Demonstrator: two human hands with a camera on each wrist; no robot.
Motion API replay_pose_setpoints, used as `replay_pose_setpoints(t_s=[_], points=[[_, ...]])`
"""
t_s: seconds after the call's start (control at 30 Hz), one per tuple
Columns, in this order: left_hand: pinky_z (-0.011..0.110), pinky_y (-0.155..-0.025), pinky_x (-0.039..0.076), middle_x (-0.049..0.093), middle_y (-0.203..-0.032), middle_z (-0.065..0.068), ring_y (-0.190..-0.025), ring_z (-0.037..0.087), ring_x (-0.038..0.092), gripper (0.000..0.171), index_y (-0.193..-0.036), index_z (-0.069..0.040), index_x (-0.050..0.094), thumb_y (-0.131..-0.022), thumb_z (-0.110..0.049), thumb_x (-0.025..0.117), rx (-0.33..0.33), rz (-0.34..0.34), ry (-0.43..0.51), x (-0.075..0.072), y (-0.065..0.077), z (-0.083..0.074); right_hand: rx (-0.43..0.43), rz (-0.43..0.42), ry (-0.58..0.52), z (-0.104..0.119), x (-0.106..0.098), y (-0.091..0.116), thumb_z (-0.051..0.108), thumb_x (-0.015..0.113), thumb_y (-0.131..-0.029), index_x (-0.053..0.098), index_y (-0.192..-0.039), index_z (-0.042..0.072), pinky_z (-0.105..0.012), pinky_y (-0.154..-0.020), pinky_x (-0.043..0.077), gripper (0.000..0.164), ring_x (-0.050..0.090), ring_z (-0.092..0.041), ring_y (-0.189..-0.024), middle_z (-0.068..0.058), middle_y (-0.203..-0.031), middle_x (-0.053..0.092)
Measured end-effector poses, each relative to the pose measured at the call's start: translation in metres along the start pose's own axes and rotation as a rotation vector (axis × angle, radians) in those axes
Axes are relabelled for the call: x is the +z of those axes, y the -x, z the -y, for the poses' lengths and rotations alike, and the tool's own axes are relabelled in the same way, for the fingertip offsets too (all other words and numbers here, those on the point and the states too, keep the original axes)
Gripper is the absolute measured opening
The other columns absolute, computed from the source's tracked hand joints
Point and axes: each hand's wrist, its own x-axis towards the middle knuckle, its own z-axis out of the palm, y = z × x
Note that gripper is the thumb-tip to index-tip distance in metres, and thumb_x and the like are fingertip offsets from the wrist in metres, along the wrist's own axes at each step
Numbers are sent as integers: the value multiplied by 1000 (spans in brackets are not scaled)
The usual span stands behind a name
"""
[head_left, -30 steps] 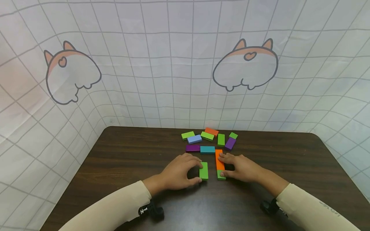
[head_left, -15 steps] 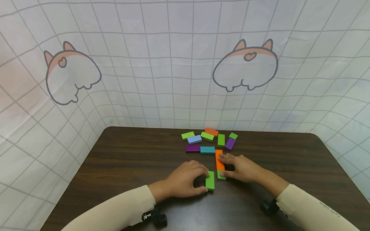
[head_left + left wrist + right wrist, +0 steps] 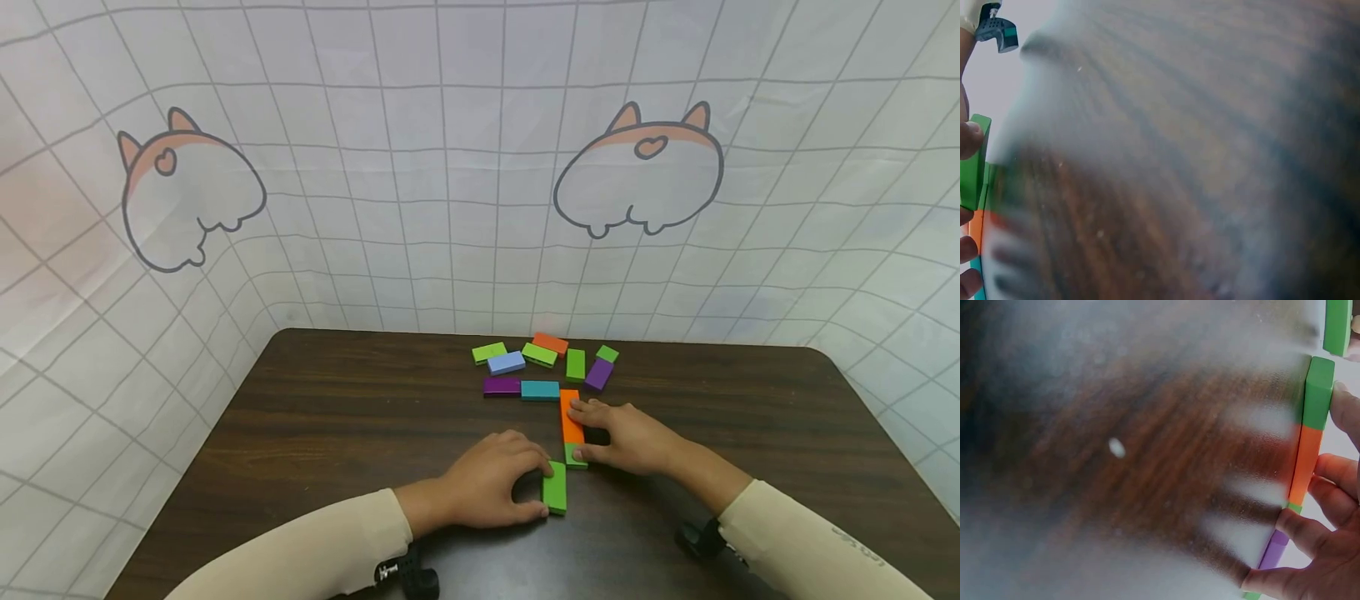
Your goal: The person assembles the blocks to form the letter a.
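In the head view my left hand (image 3: 495, 479) pinches a green block (image 3: 555, 487) between thumb and fingers, just nearer me than the row's end. My right hand (image 3: 626, 437) rests its thumb on a short green block (image 3: 576, 456) and its fingertips on an orange block (image 3: 572, 417). Those two blocks lie end to end. A teal block (image 3: 540, 391) adjoins the far end of the orange one, with a dark purple block (image 3: 502, 387) to its left. The right wrist view shows the right thumb against the green block (image 3: 1318, 394), its other fingers spread.
Behind the row lie several loose blocks: a light blue block (image 3: 506, 362), a purple block (image 3: 598, 374), a red-orange block (image 3: 551, 343) and green ones. A white grid-patterned curtain (image 3: 405, 208) surrounds the dark wooden table (image 3: 337, 400).
My left hand has brought the green block toward me and to the right, from left of the row to near its close end. The right hand keeps its place on the orange and green blocks.
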Motion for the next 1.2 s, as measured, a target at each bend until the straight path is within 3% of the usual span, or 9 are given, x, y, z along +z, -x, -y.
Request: replay_pose_setpoints(t_s=[0.47,0.9,1.2], points=[[35,-104,43,63,-131,-12,-123,11,51,47,-127,-23,68,-91,-52,74,-21,37,-60,7,-5,-11,-1,-6,5,-1,-2,1,55,65,-96,52,-150,6,-69,-107,33,75,41,-40,-143,-13,-155,46],[32,-99,44,61,-122,-9,-120,11,52,49,-125,-25,70,-89,-58,74,-24,-28,-109,13,-11,-17,4,-1,0,1,-2,1,54,65,-96,51,-150,5,-71,-108,31,75,40,-39,-143,-14,-156,45],[33,-100,44,61,-124,-8,-119,12,52,50,-125,-25,70,-88,-58,75,-49,-29,-136,16,-16,-22,20,9,-2,2,0,1,53,66,-97,50,-152,6,-70,-110,29,74,39,-37,-144,-13,-157,44]])
